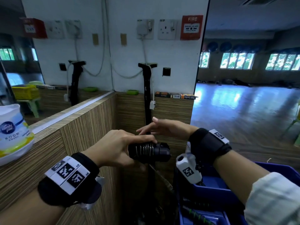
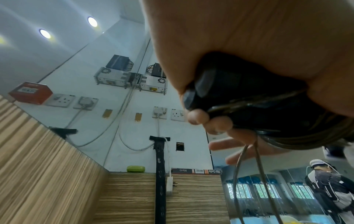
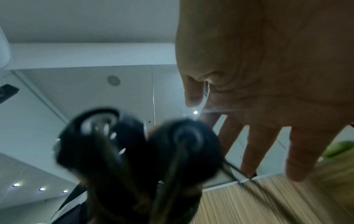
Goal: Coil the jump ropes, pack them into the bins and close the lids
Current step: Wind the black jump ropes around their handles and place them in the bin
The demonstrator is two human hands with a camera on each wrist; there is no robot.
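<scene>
Jump rope handles (image 1: 149, 151), black and bundled side by side with thin cable wound round them, sit in your left hand (image 1: 113, 148), whose grip is curled tight around them at chest height, in front of the wood-grain wall corner. Two strands of cable (image 2: 249, 174) hang down from the bundle. Your right hand (image 1: 164, 127) hovers just beyond the handles, its grip spread, fingers straight, holding nothing. The blue bin (image 1: 215, 190) stands below your right forearm.

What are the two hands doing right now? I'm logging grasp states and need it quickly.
Left hand: grips the black jump rope handles, cable wound round them.
Right hand: open, fingers straight, holding nothing.
</scene>
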